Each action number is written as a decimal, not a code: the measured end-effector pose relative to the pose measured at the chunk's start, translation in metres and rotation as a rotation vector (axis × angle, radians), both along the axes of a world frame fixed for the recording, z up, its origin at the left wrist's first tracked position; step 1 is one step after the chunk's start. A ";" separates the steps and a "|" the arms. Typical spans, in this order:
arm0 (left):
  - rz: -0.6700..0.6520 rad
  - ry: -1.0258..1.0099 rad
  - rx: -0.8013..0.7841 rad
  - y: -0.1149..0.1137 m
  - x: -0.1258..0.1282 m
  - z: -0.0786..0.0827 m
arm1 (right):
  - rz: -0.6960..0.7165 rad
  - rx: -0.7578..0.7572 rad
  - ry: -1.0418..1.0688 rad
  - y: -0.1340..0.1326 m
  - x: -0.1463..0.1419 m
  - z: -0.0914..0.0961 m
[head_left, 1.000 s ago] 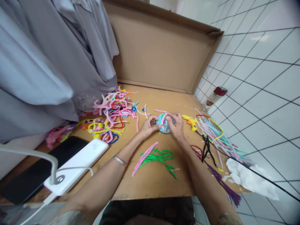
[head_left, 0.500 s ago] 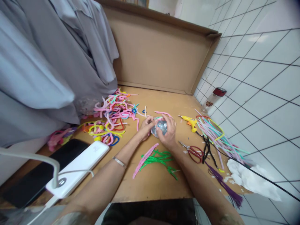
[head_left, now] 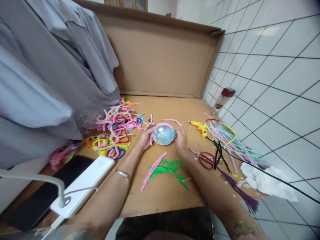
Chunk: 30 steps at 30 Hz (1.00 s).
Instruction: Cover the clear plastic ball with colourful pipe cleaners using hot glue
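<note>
Between my two hands is a clear, rounded plastic shell (head_left: 163,135), with a fuzzy pipe cleaner (head_left: 163,124) along its rim, pink at the top and light blue at the right. My left hand (head_left: 147,134) is closed on the left edge, where a pink end hangs down beside the shell. At the right edge, the fingers of my right hand (head_left: 180,137) pinch the rim by the blue part; their tips are partly hidden. Nearer to me lie green pipe cleaners (head_left: 170,170) and a pink twisted strip (head_left: 153,171).
A yellow glue gun (head_left: 200,127), red-handled scissors (head_left: 206,159) and a bundle of pipe cleaners (head_left: 227,140) lie on the right. A tangled colourful pile (head_left: 122,120) and a white power bank (head_left: 85,185) are on the left. A lidded jar (head_left: 223,101) stands by the tiled wall.
My hands have moved apart from over the shell to its two sides, uncovering it and its pink and blue rim. The view has shifted slightly.
</note>
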<state>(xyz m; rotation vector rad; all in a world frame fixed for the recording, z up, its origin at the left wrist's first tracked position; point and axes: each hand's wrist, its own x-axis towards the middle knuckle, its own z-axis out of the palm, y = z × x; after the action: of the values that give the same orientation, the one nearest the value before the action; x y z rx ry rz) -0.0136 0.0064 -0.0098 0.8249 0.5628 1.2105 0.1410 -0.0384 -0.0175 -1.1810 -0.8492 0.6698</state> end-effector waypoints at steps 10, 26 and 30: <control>-0.109 0.096 0.227 -0.006 -0.003 0.010 | 0.056 0.159 -0.028 -0.008 -0.008 0.007; -0.014 0.172 0.228 -0.013 -0.003 0.017 | 0.192 0.254 -0.296 -0.016 0.002 0.003; -0.010 0.186 0.264 -0.014 -0.002 0.018 | 0.169 0.256 -0.344 -0.015 0.003 0.002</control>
<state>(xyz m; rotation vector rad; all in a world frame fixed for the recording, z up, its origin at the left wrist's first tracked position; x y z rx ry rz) -0.0156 -0.0079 0.0079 1.1716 0.5548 1.2215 0.1435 -0.0536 -0.0158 -1.0124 -1.2961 0.4814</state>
